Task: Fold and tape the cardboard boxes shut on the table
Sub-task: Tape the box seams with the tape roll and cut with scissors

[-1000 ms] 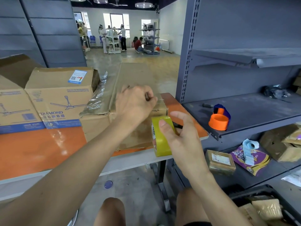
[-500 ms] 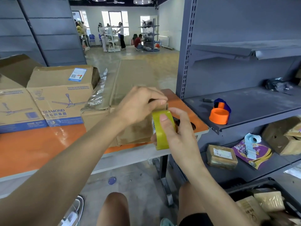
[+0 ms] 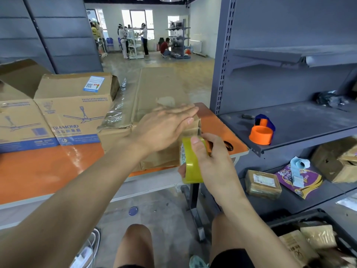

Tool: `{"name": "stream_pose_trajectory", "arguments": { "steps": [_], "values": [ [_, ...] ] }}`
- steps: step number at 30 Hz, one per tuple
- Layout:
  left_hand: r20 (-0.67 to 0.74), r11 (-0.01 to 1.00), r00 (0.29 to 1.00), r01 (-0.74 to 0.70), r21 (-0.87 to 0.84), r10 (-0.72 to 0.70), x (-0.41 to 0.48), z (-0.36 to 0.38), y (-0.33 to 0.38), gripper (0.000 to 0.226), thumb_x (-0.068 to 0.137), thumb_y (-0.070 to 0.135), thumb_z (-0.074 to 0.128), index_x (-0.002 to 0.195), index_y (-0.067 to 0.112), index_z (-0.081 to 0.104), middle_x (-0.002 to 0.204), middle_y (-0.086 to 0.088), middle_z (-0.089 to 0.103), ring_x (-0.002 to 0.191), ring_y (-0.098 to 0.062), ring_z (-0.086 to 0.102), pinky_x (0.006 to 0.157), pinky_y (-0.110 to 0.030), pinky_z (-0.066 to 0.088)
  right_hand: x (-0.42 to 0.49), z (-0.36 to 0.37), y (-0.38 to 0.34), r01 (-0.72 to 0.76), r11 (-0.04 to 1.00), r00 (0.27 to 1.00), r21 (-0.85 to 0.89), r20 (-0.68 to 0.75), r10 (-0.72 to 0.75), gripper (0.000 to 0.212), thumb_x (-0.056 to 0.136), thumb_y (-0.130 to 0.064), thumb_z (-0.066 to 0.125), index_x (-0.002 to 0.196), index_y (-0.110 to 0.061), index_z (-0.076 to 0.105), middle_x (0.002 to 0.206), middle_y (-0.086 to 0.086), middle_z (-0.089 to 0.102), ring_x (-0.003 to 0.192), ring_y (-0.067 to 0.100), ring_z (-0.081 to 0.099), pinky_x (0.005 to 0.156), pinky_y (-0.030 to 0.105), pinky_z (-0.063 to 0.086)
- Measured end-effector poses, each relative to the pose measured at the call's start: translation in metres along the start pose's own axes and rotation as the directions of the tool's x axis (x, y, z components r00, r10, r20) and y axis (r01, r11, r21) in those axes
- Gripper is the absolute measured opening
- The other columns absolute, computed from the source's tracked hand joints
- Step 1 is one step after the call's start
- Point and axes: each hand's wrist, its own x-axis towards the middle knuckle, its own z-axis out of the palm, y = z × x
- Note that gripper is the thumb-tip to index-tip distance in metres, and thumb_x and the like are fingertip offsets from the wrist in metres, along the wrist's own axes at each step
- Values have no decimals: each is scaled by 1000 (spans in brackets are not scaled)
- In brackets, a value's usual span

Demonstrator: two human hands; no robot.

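The long brown box (image 3: pixel 154 89) I'm working on lies lengthwise on the orange table (image 3: pixel 48 171), its near end close to the table's right front corner. My left hand (image 3: pixel 166 128) lies flat on top of that near end, fingers straight and pressed together, pointing right; it is blurred, so I cannot tell how firmly it bears down. Just beside the box's near right corner, my right hand (image 3: pixel 214 163) grips the yellow tape roll (image 3: pixel 190 167), thumb over the top of it and fingers curled behind. The roll hangs at the table's edge, touching or nearly touching the box. A black handle loop (image 3: pixel 229 147) peeks out behind that hand. To the left stands a printed fan box (image 3: pixel 73 109), touching the long one. On the grey shelf (image 3: pixel 299 128) to the right sits an orange ring (image 3: pixel 260 135).
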Motion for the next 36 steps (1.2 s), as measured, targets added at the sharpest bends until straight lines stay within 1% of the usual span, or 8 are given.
{"name": "stream_pose_trajectory", "arguments": {
  "steps": [4,8,12,15,21,27,30,36],
  "values": [
    [4,998,1000,-14,56,14,-1,0,0,55,108,46,24,160,29,27,166,13,24,152,-4,22,123,-37,25,-4,-2,14,-124,992,991,5,54,124,35,102,-49,49,126,-23,46,75,13,72,55,28,71,53,29,55],
    [-65,999,997,-36,-11,35,-1,-4,2,48,110,35,33,156,23,39,162,5,37,146,-19,37,118,-36,26,1,-4,25,-89,987,993,-133,70,98,37,99,-57,50,128,-37,41,110,5,69,90,25,74,76,38,61],
    [-531,941,791,164,-296,-304,-38,16,24,28,104,39,47,95,23,68,77,9,60,78,-19,57,68,-36,44,7,-9,34,-94,990,987,-104,121,106,25,97,-44,54,121,-45,48,114,2,69,100,23,70,87,50,58],
    [-124,667,786,417,-617,-606,-59,42,36,29,99,52,48,94,29,64,75,10,66,81,-15,65,75,-38,55,6,-12,37,-52,983,991,-175,110,72,34,100,-45,56,132,-41,45,122,-8,63,110,10,60,89,30,49],
    [379,58,727,497,-866,-572,-52,64,45,18,97,44,66,98,31,77,90,7,77,83,-9,75,73,-31,63,9,-22,36,-64,962,993,-265,81,88,26,102,-59,40,114,-40,54,104,-18,62,96,-4,58,79,22,45],
    [325,17,722,422,-907,-610,-50,69,47,14,96,32,70,94,22,80,89,-1,77,76,-14,73,65,-28,59,66,-69,46,-6,592,1000,-806,-11,-4,35,94,-7,55,126,-17,64,123,12,63,118,34,55,94,45,48],
    [252,98,742,393,-915,-622,-52,70,47,10,94,31,72,95,26,81,91,7,77,88,-16,73,79,-35,62,94,-74,57,47,350,998,-936,60,26,39,98,-12,54,136,-13,58,130,15,50,123,36,41,100,45,44],
    [310,46,744,415,-909,-591,-50,67,47,10,94,32,72,93,29,81,91,5,78,85,-14,73,77,-31,62,129,-72,44,114,259,981,-959,150,124,37,93,-24,65,119,-5,49,115,17,58,112,40,56,78,41,43]
  ]
}}
